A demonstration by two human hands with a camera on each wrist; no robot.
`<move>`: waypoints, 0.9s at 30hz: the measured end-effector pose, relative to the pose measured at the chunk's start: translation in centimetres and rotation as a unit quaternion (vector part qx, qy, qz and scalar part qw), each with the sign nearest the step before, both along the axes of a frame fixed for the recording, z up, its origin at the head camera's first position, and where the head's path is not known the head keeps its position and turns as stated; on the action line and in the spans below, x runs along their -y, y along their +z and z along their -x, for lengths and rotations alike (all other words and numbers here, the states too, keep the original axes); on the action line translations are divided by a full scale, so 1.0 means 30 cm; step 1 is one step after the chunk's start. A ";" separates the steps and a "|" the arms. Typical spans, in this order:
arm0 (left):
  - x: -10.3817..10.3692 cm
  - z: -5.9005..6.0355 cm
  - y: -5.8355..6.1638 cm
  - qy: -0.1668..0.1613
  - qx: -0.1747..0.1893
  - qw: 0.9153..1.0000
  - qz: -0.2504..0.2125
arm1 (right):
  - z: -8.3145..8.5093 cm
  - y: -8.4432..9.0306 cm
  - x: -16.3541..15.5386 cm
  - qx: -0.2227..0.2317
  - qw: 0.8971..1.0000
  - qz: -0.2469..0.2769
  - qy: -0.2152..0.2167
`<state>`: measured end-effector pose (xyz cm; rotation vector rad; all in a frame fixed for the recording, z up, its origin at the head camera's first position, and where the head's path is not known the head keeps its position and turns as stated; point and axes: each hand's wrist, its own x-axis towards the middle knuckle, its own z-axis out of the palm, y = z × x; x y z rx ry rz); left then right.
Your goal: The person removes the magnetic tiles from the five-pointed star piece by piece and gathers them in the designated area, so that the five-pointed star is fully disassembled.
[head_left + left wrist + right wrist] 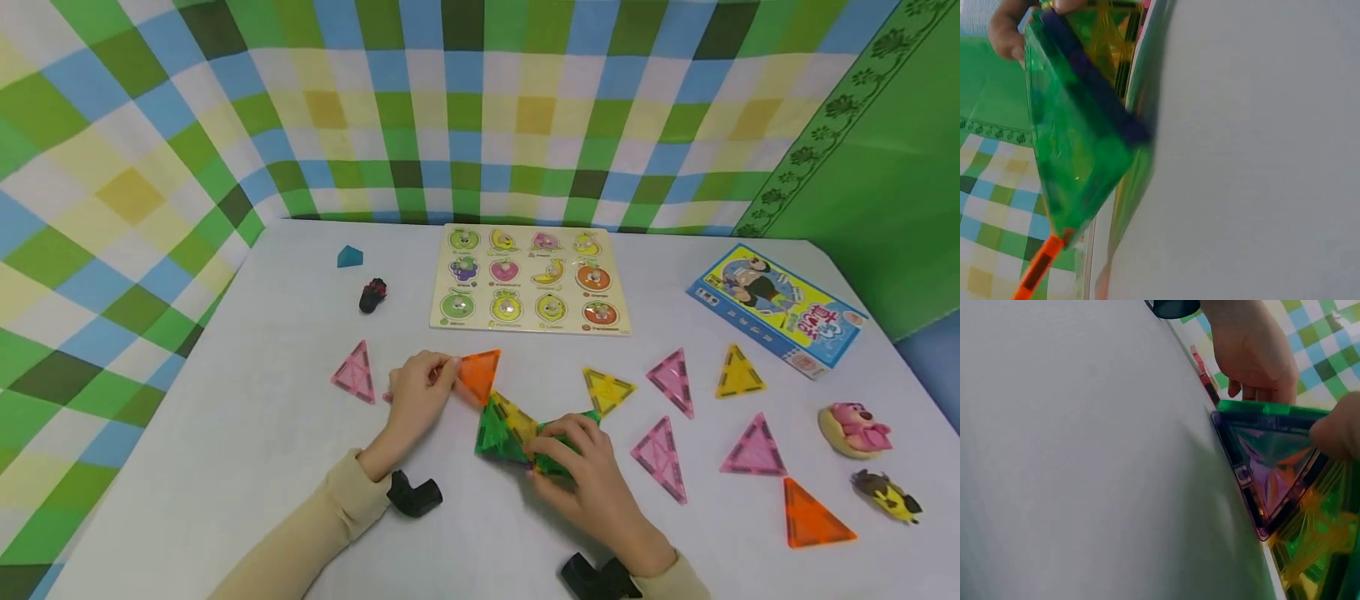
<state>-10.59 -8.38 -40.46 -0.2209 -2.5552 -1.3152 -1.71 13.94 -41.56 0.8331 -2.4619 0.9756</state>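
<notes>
My left hand (pixel 420 390) pinches an orange triangular magnetic tile (pixel 478 372) by its left corner, and the tile's lower tip meets the built tile shape. That built tile shape (pixel 501 437) joins green and yellow magnetic triangles; in the right wrist view a purple triangle (pixel 1260 528) shows on its near side. My right hand (pixel 592 487) grips the shape's right end, fingers over a green part and thumb at the near side. The left wrist view shows the green face (pixel 1079 150) tilted above the tabletop. A pink triangle lies partly hidden behind the left hand.
Loose pink (pixel 355 372), yellow (pixel 739 372) and orange (pixel 815 517) triangles lie on the white table. A fruit picture board (pixel 530 279) and a blue-yellow box (pixel 780 308) are at the back. Small figures (pixel 855 430) sit at right; a dark toy (pixel 372 295) and teal piece (pixel 349 257) lie back left.
</notes>
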 end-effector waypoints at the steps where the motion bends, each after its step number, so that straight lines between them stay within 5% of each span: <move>1: -0.001 0.004 -0.004 0.004 -0.001 1.000 0.003 | -0.002 0.002 -0.001 -0.006 1.000 0.005 0.008; 8: -0.013 -0.004 -0.022 -0.040 0.007 0.992 0.116 | -0.003 0.020 0.002 -0.068 0.996 0.039 0.050; 12: -0.012 -0.032 0.003 -0.084 -0.023 0.983 0.161 | 0.000 0.016 0.006 -0.052 0.994 0.058 0.080; 14: -0.005 -0.054 0.019 -0.133 -0.043 0.978 0.157 | 0.001 0.009 0.009 -0.038 0.992 0.063 0.103; 18: 0.015 -0.129 0.037 -0.275 -0.047 0.945 0.170 | 0.001 -0.001 0.016 -0.029 0.988 0.063 0.135; 20: 0.021 -0.170 0.033 -0.320 -0.035 0.927 0.191 | 0.000 -0.003 0.017 -0.029 0.987 0.067 0.141; 23: 0.022 -0.212 0.021 -0.330 -0.028 0.919 0.212 | -0.007 -0.003 0.013 -0.020 0.986 0.077 0.146; 27: 0.027 -0.233 0.006 -0.322 -0.031 0.925 0.200 | -0.019 -0.003 0.009 0.003 0.984 0.086 0.159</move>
